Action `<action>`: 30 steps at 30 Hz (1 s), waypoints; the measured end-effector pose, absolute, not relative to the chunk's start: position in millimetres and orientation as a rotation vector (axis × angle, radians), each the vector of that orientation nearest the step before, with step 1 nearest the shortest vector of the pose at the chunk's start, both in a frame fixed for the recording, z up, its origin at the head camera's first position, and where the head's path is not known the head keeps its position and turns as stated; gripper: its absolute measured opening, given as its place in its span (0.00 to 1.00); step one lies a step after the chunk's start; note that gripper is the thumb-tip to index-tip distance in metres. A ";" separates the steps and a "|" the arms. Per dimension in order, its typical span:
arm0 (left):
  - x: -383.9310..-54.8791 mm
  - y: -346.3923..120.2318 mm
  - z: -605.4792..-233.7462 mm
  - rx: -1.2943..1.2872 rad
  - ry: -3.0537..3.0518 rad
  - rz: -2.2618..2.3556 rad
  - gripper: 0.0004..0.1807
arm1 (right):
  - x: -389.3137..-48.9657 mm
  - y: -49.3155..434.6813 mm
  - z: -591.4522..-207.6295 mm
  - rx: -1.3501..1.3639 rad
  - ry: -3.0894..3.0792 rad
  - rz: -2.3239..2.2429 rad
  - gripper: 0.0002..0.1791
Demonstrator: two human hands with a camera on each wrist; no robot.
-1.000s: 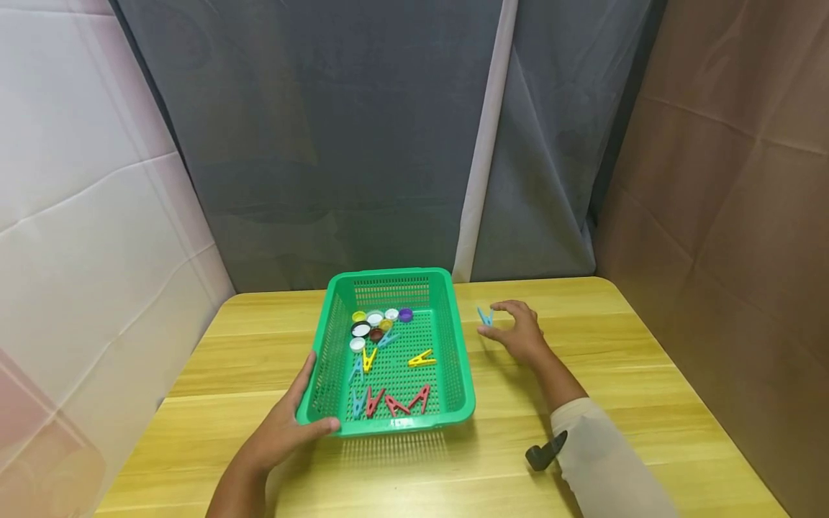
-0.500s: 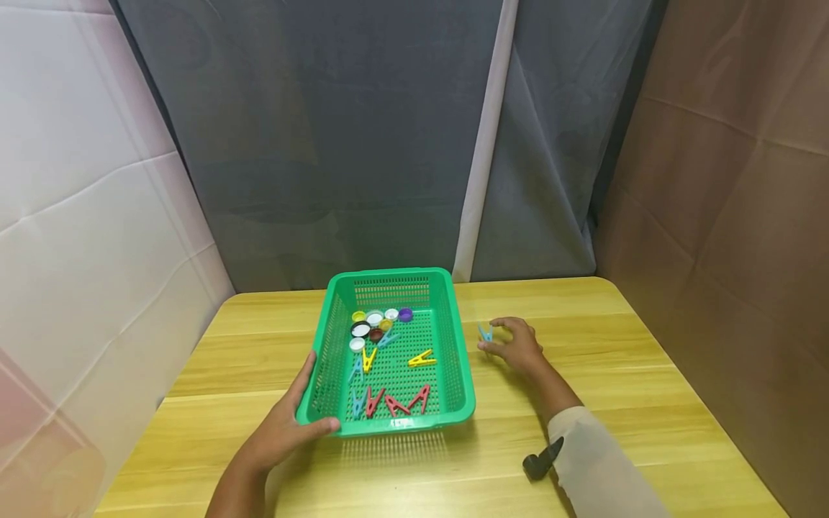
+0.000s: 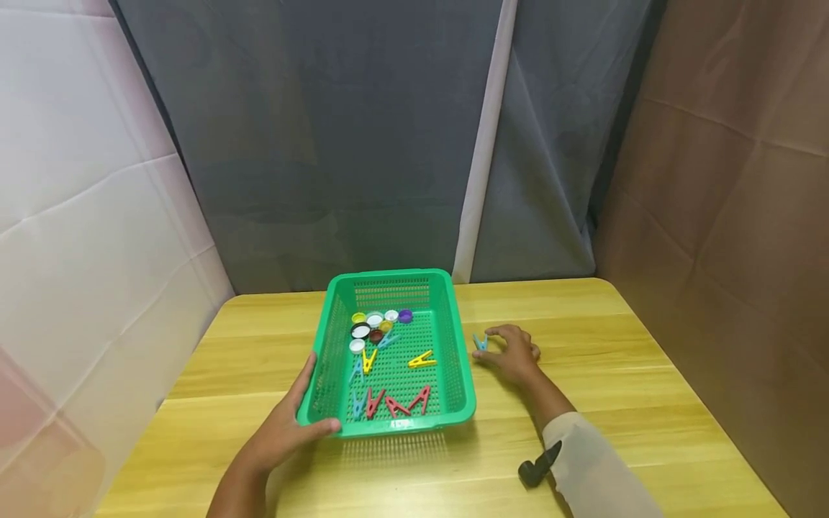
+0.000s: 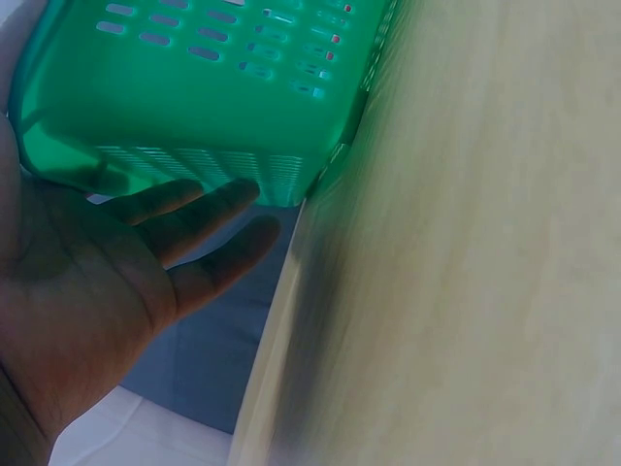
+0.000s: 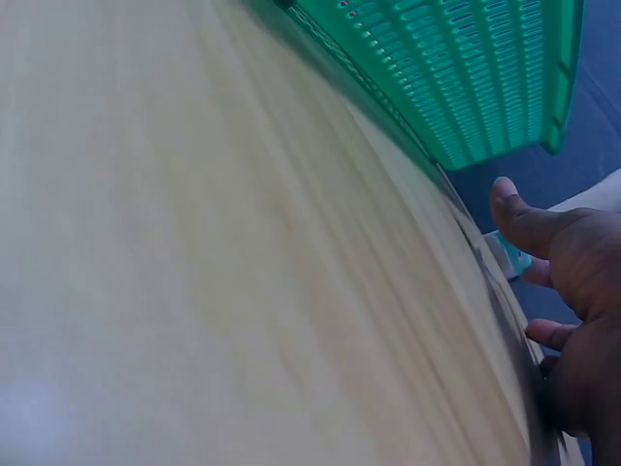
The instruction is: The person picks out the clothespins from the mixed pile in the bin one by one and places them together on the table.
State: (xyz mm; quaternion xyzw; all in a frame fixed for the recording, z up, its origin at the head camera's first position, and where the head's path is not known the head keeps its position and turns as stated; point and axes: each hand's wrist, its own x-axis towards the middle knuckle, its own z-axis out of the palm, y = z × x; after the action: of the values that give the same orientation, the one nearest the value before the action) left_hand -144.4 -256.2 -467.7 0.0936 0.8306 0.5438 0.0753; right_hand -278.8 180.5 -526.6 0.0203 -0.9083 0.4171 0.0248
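A green plastic basket (image 3: 401, 426) sits on the table, holding several bottle caps and several blue, yellow and red clothespins. My left hand (image 3: 281, 432) grips its near left corner, thumb over the front rim and fingers along the side. In the left wrist view, three fingers of that hand stretch along the outside of the basket. To the right of the basket, my right hand (image 3: 514, 354) pinches a light blue clothespin (image 3: 481, 343) between thumb and fingers, low over the tabletop. In the right wrist view the clothespin (image 5: 511, 254) is partly hidden by this hand.
The wooden table (image 3: 583, 316) reaches out on both sides of the basket. A grey curtain (image 3: 324, 144) hangs behind it, a white cloth (image 3: 97, 216) on the left and a brown cloth (image 3: 732, 216) on the right. Caps cluster at the basket's far left, including a purple cap (image 3: 405, 316).
My right hand has come toward me and slightly left, nearer the basket's right side, with the blue clothespin. The left hand and the basket have stayed in place.
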 end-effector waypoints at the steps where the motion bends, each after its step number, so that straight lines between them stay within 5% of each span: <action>1: -143.4 -256.4 -467.3 0.267 2.490 1.627 0.71 | -278.7 179.6 -527.8 0.066 -2.809 1.293 0.33; 30: -145.5 -254.9 -468.4 0.293 2.492 1.639 0.71 | -275.2 179.8 -529.5 0.151 -2.840 1.194 0.34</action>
State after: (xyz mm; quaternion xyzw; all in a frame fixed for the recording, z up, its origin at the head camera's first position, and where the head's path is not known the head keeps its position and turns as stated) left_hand -145.5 -254.9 -468.4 0.0975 0.8294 0.5454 0.0725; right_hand -275.2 179.8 -529.5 0.0488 -0.9203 0.3870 0.0285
